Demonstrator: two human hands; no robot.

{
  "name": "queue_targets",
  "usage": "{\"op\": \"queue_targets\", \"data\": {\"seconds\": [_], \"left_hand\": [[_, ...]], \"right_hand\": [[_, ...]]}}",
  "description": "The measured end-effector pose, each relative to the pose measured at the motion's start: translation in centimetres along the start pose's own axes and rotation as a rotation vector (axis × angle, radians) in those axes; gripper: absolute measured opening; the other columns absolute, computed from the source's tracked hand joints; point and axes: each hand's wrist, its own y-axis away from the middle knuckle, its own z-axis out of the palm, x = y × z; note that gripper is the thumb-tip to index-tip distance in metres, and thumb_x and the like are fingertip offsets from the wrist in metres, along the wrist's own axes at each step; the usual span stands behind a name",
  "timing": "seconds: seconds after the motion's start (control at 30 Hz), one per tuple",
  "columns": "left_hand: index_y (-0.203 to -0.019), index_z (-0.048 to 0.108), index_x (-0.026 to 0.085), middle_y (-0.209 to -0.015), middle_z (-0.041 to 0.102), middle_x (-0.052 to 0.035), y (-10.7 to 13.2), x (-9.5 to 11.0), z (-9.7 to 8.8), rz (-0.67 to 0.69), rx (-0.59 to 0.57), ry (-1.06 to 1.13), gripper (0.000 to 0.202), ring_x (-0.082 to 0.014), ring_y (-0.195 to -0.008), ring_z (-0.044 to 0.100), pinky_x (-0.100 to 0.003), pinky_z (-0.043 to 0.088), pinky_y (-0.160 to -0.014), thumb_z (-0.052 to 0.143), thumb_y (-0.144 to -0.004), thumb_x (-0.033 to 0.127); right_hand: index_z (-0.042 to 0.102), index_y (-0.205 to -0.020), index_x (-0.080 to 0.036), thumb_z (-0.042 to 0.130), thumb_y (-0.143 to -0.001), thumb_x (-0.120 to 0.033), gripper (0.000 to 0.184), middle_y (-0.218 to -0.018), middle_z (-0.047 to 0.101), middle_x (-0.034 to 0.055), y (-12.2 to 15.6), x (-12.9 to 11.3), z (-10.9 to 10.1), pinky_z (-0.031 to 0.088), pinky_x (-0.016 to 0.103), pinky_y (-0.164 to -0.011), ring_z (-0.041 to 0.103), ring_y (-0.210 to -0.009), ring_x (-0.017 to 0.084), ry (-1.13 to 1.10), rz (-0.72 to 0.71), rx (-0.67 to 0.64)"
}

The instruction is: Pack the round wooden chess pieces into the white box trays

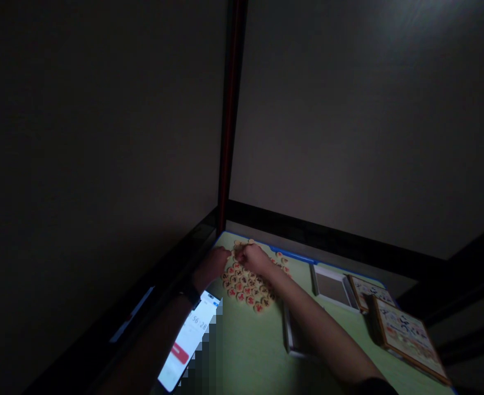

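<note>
As the left hand [218,260] and right hand [255,259], fingers curled and any hold hidden, seemingly handle xiangqi pieces [239,287] clustered on the green tabletop [246,351], the next move probably needs fingertip precision.

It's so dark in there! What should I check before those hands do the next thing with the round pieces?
1. Hands at the pieces: ok. The left hand and right hand are both at the far part of the cluster.
2. Round pieces on the green table: ok, bunched together.
3. Grip on a piece: cannot tell. The fingers are too small and dark.
4. Near tray in full sight: not ok. The right forearm hides part of it.
5. Phone apart from the pieces: ok.
6. Good light: not ok, very dim.
</note>
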Motion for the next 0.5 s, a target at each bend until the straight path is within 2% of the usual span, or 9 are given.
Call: {"op": "queue_targets", "data": {"seconds": [0.17, 0.3, 0.5], "left_hand": [[-0.096, 0.07, 0.013, -0.096, 0.072, -0.0088, 0.3, -0.4, -0.5, -0.024, 0.02, 0.148, 0.025, -0.0178, -0.089, 0.064, -0.027, 0.046, -0.081, 0.049, -0.084, 0.007], [-0.077, 0.071, 0.014, -0.074, 0.07, -0.0026, 0.6, -0.9, -0.5, -0.02, -0.012, 0.239, 0.018, -0.0153, -0.073, 0.061, -0.023, 0.044, -0.067, 0.053, -0.077, 0.009], [-0.055, 0.061, 0.015, -0.053, 0.056, 0.0014, 0.8, -1.4, -0.1, 0.018, -0.053, 0.246, 0.022, -0.0127, -0.059, 0.052, -0.023, 0.035, -0.057, 0.051, -0.074, 0.009]], "right_hand": [[0.074, -0.101, -0.014, 0.052, -0.088, -0.012, 0.026, -0.11, 0.071, 0.0159, -0.3, -1.3, -0.7, 0.046, 0.029, -0.082, 0.065, -0.1, 0.024, 0.147, 0.006, -0.013], [0.074, -0.102, -0.01, 0.05, -0.09, -0.01, 0.027, -0.115, 0.067, 0.0214, -0.6, -2.1, -0.7, 0.045, 0.035, -0.091, 0.058, -0.112, 0.028, 0.233, -0.028, -0.031], [0.074, -0.105, -0.01, 0.051, -0.091, -0.016, 0.027, -0.118, 0.065, 0.0208, -0.7, -1.8, -0.4, 0.043, 0.036, -0.097, 0.055, -0.117, 0.028, 0.247, -0.077, -0.047]]}}
